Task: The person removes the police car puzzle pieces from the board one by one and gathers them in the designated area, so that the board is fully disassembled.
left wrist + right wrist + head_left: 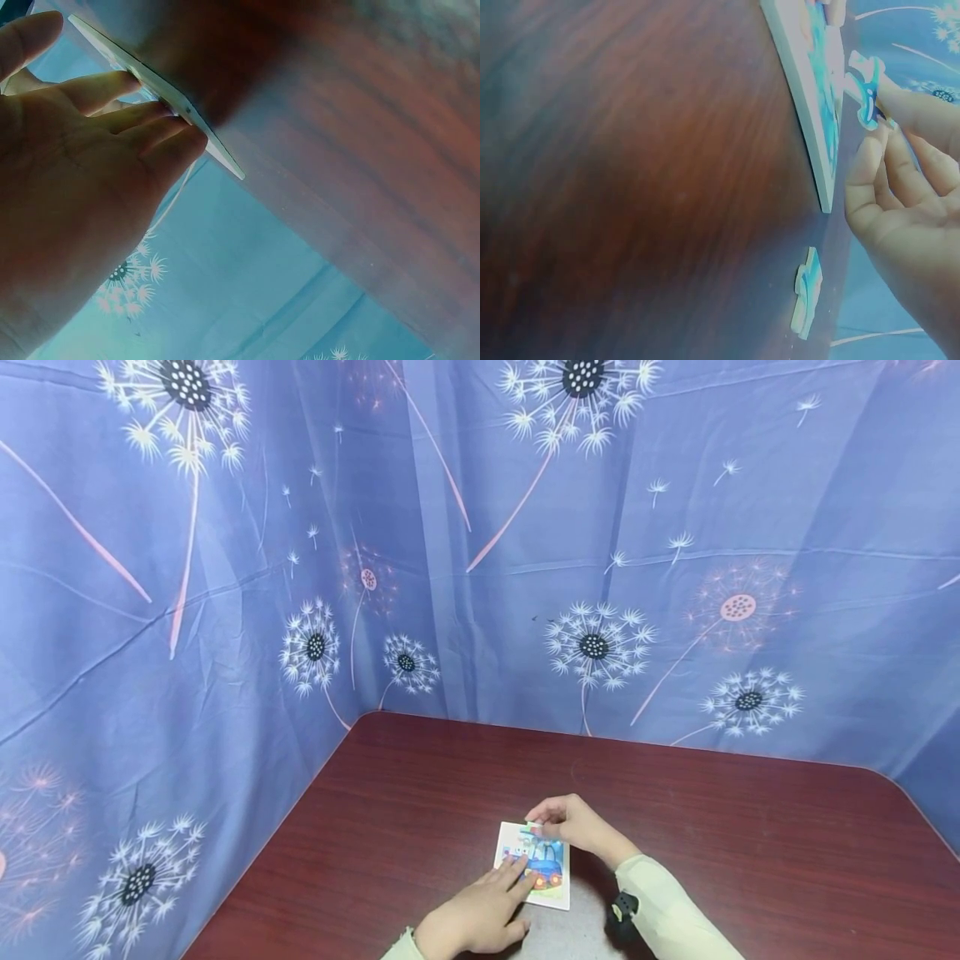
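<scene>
A small jigsaw puzzle board [555,893] with a white border and a picture of a blue vehicle lies on the table. My left hand [480,910] rests its extended fingers on the board's lower left part; in the left wrist view those fingers [161,139] reach across the board near its edge [221,154]. Over the board's upper right corner is my right hand [581,828]. Between thumb and fingertips it pinches a puzzle piece [868,94], seen raised beside the board in the right wrist view. Part of the picture is covered by both hands.
Another puzzle piece [807,294] lies on the table near the board in the right wrist view. The dark red-brown table [720,827] has rounded far corners. Blue curtains [495,635] with dandelion prints hang along its far and left sides.
</scene>
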Demonstrator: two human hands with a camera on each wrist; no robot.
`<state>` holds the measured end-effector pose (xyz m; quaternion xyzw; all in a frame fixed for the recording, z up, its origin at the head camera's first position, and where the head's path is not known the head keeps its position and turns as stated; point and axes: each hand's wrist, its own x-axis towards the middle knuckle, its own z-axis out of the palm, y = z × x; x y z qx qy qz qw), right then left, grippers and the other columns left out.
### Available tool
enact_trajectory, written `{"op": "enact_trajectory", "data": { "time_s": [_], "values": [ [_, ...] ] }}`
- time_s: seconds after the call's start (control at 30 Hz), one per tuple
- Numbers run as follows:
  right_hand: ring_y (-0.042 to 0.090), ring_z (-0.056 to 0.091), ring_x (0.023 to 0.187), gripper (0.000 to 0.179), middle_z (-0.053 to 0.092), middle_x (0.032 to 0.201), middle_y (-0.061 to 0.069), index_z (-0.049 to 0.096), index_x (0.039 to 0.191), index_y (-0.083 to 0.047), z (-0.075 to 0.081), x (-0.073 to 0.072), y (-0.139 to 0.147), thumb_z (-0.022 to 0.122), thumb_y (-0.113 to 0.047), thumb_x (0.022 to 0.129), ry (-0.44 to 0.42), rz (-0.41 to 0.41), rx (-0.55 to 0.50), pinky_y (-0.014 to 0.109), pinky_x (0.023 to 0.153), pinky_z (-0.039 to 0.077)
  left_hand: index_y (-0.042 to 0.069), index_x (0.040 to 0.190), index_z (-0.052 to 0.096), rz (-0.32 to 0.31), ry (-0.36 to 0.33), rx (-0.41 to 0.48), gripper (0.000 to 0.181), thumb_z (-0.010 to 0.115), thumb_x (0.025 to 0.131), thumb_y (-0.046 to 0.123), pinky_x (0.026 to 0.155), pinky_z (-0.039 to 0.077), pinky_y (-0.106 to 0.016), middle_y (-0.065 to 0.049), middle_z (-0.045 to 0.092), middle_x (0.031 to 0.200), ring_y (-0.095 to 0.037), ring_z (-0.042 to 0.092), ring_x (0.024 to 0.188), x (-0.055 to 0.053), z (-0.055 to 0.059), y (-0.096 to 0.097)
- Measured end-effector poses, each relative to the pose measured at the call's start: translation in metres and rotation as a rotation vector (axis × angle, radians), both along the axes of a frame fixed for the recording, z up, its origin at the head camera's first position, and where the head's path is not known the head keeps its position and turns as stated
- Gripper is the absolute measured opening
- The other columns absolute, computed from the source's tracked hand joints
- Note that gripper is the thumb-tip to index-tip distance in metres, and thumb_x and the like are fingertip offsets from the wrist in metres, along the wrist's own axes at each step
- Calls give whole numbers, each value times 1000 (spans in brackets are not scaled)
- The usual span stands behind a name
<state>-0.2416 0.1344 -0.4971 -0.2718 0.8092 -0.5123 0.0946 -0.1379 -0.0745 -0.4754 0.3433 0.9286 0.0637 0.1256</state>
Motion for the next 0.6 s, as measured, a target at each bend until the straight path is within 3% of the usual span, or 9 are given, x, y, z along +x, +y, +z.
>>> {"op": "enact_trajectory", "data": {
  "time_s": [0.3, 0.5, 0.6],
  "values": [
    [8, 58, 72, 18, 70, 89, 16, 69, 101, 7, 8, 2, 8, 67, -5, 88, -25, -69, -38, 23, 61, 50, 14, 147, 40, 9, -3, 12, 60, 54, 94, 39, 110, 34, -40, -9, 31, 155, -26, 29, 142, 1, 2, 0],
    [21, 60, 64, 21, 70, 91, 15, 69, 107, 4, 9, 4, 22, 66, -9, 90, -102, -126, -33, 37, 52, 53, 16, 148, 39, 21, -19, 11, 61, 54, 94, 40, 111, 33, -40, -8, 30, 155, -26, 28, 142, 0, 0, 0],
    [27, 64, 72, 25, 70, 97, 13, 69, 110, 2, 9, 5, 30, 66, -14, 91, -116, -156, -31, 38, 58, 55, 16, 148, 39, 14, -19, 12, 61, 54, 95, 40, 110, 34, -40, -9, 30, 155, -26, 28, 142, 0, -1, -1]
  ]
}}
